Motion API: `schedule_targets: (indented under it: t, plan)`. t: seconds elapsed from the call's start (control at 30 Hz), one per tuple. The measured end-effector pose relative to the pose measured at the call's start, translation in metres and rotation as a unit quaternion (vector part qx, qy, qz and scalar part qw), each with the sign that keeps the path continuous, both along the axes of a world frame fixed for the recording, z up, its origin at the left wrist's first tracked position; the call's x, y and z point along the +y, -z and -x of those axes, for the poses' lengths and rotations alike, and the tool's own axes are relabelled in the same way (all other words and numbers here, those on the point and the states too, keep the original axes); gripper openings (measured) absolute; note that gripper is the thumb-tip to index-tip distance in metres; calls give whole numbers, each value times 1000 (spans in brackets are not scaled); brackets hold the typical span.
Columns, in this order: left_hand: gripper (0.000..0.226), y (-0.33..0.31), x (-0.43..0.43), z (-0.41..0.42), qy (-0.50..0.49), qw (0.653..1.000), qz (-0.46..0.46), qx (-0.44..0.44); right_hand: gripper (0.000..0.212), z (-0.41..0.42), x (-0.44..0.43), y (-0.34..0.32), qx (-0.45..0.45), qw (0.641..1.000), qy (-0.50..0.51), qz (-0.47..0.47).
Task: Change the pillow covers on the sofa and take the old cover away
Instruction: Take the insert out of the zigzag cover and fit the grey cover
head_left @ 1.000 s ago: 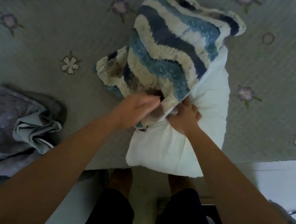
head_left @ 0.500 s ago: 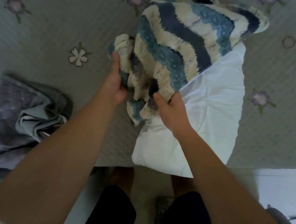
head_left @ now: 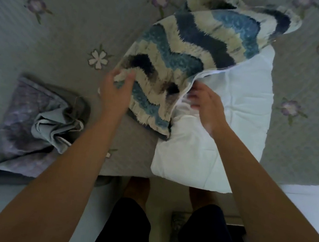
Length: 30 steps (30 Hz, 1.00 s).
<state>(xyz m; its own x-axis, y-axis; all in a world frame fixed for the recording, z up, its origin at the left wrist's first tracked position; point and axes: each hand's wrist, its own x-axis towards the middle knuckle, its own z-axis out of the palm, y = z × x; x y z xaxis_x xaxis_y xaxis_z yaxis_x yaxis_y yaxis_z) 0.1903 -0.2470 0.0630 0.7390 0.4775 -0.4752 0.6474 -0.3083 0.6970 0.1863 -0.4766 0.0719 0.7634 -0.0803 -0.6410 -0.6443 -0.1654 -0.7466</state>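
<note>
A bare white pillow [head_left: 222, 130] lies on the grey flowered sofa spread, its near end hanging past the edge. A shaggy cover [head_left: 190, 51] with blue, navy and cream zigzags is draped over the pillow's far half and to its left. My left hand [head_left: 116, 95] pinches the cover's near left corner between thumb and fingers. My right hand [head_left: 205, 103] is at the cover's white opening edge on the pillow, its fingers blurred and reaching under that edge.
A crumpled grey and purple cover [head_left: 37, 122] lies on the sofa spread [head_left: 65, 33] at the left. My legs and feet [head_left: 138, 189] stand on the floor below the sofa's front edge. A white surface [head_left: 307, 199] shows at the right.
The zigzag cover has spread out wider and flatter. My left hand moved down along its left edge to the near corner. My right hand shifted to the opening edge.
</note>
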Motion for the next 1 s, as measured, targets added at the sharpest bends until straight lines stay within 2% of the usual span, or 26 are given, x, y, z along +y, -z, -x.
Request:
schedule_targets:
  t: [0.07, 0.13, 0.17, 0.23, 0.33, 0.37, 0.43, 0.47, 0.53, 0.6, 0.67, 0.77, 0.83, 0.9, 1.0]
  plan:
    - [74, 0, -31, 6, 128, 990, -40, -35, 36, 8, -13, 0, -120, 982, -21, 145]
    - [81, -5, -64, 10, 241, 964, -88, -65, 31, 14, -33, 7, -176, 947, -5, 270]
    - [81, -5, -77, 11, 291, 947, -113, -76, 31, 14, -44, 12, -165, 940, 36, 296]
    - [64, -5, -95, 11, 355, 916, -156, -103, 47, 10, -67, 20, -105, 932, 117, 325]
    - [36, -10, -110, 10, 357, 906, -188, -128, 85, 1, -103, 30, 48, 920, 126, 368]
    - [30, -13, -113, 9, 352, 909, -189, -121, 94, -2, -115, 34, 93, 926, 126, 344]
    - [26, -19, -119, 6, 358, 908, -195, -95, 101, -9, -130, 31, 136, 952, 147, 231]
    - [25, -21, -120, 3, 361, 908, -197, -83, 97, -11, -133, 28, 121, 965, 140, 184]
    - [27, -24, -123, -4, 369, 901, -220, -66, 78, -15, -134, 21, 83, 986, 44, 135]
    - [36, -22, -127, -16, 389, 878, -269, -72, 62, -19, -129, 12, 54, 994, -38, 83]
    - [40, -18, -132, -34, 402, 853, -319, -96, 46, -22, -130, 5, 26, 999, -40, 3]
    - [44, -13, -145, -69, 416, 837, -335, -118, 52, -24, -136, 8, 13, 998, -1, -57]
    - [35, -13, -160, -95, 423, 842, -307, -131, 45, -23, -136, 8, 24, 995, 7, -93]
    - [37, -17, -177, -112, 420, 862, -227, -170, 41, -25, -133, 7, 12, 993, -31, -110]
    - [47, -27, -197, -117, 415, 879, -89, -215, 40, -42, -122, -3, -26, 989, -135, -58]
